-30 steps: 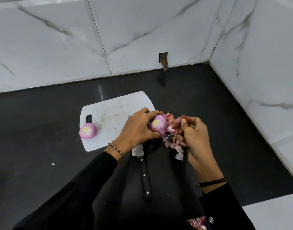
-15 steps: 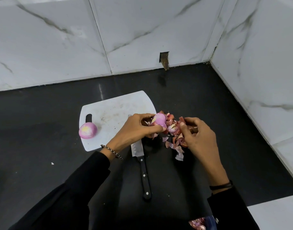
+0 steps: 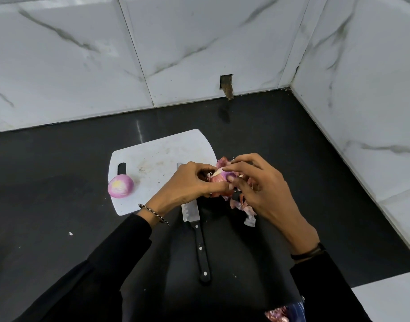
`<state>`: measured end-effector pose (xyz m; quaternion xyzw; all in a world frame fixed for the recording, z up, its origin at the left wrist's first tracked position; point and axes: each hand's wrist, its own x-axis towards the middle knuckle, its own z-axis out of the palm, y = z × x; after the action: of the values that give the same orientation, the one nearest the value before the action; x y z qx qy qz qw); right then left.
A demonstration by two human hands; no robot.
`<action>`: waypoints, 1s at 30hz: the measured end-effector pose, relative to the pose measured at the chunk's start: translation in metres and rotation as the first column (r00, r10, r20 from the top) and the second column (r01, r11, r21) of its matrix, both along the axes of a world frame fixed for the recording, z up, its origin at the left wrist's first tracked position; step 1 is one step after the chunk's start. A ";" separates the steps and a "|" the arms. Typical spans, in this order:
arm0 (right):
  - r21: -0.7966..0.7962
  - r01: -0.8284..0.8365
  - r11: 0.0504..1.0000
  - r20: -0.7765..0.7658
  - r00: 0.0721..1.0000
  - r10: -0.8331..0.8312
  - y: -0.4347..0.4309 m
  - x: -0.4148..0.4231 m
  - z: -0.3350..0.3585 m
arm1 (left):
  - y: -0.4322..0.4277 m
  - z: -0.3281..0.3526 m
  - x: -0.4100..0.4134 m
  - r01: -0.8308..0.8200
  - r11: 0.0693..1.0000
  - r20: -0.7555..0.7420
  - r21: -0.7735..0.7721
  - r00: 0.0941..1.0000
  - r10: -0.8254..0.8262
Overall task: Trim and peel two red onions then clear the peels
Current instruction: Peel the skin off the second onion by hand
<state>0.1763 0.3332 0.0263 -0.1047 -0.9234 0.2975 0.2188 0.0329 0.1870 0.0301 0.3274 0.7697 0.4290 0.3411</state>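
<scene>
Cool, even overhead light, medium bright: pale wall tiles [image 3: 60,54] not clipped. Black countertop [image 3: 36,182] shows one thin vertical glare streak at upper centre, soft shadows at lower centre. Tile joints bow toward the frame edges (wide-angle). Centre sharp, black sleeves [image 3: 106,263] crush to no detail at the bottom

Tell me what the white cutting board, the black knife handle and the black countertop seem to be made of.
White cutting board: probably plastic, matte, with scuffs and stains. Black knife handle: plastic or dark wood, unclear; three pale rivets look metal. Black countertop: likely polished stone; it reflects the wall.
</scene>
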 end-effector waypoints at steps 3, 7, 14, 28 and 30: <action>-0.058 0.009 0.998 -0.029 1.000 -0.010 -0.002 -0.004 0.001 | 0.000 -0.002 -0.001 0.025 0.999 -0.084 -0.031 0.996 -0.027; -0.264 0.160 0.951 -0.048 0.983 -0.179 -0.007 -0.008 0.002 | -0.001 -0.005 -0.004 0.061 0.998 -0.121 -0.028 0.991 -0.063; -0.403 0.292 0.867 0.000 0.948 -0.320 0.007 -0.004 0.001 | -0.007 -0.007 -0.004 0.018 0.999 -0.120 0.044 0.993 -0.013; -0.404 0.393 0.826 0.112 0.918 -0.382 0.004 0.006 0.000 | -0.007 -0.012 -0.005 -0.014 0.988 0.021 0.152 1.000 0.011; -0.403 0.358 0.842 0.110 0.932 -0.344 0.003 0.007 0.003 | -0.007 -0.013 -0.004 -0.016 0.988 0.010 0.154 1.000 0.014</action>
<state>0.1829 0.3365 0.0289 -0.3210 -0.8070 0.4407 0.2268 0.0286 0.1803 0.0169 0.3451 0.7353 0.4911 0.3147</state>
